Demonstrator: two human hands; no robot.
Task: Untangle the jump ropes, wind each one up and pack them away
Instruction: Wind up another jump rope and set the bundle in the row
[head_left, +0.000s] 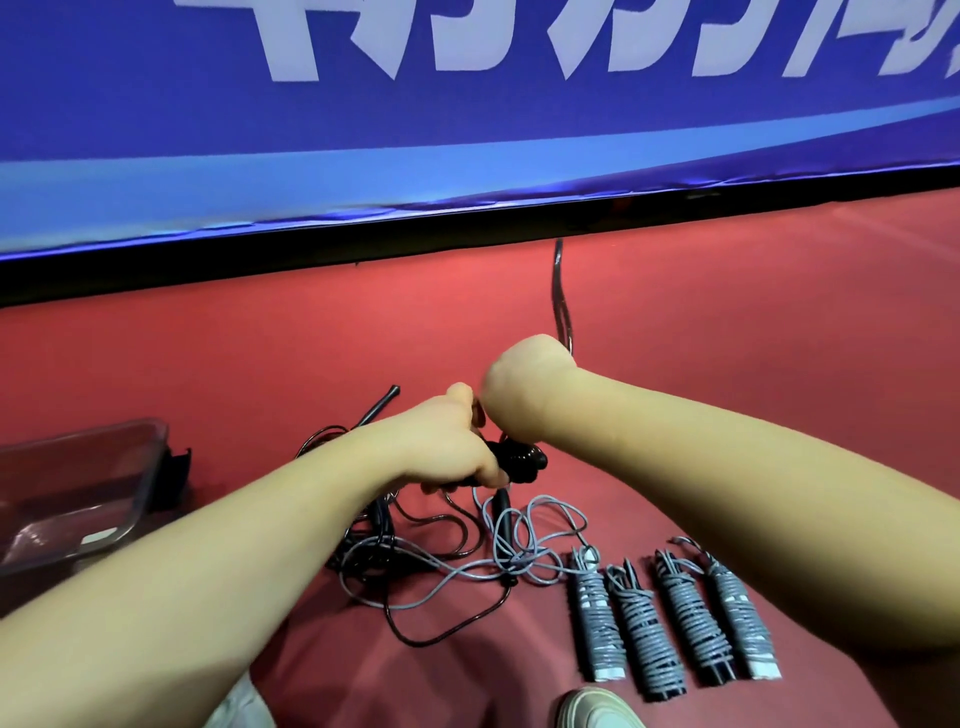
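Above the loose tangle of grey and black jump-rope cords (467, 551) on the red floor (260, 338), my left hand (457, 441) grips the pair of black ribbed handles (524, 460); my right hand (519, 379) is clenched just beyond them, apparently round the thin black cord (561, 291) that runs off toward the blue banner (363, 104); its fingers face away from me, so that grip is my judgement. I take the step to be winding this rope; to do it well I should keep the handles side by side, hold the cord taut and lay each turn snug against the last, feeding slack slowly so nothing snags in the tangle. Right of the tangle lie four grey wound bundles (670, 623) in a row; my forearm must not sweep them. Left of the tangle stands the clear plastic tub (67, 488), well apart; open floor beyond the tangle reaches the banner's black lower edge, giving the cord room to swing; a pale shoe (597, 709) sits on my side of it.
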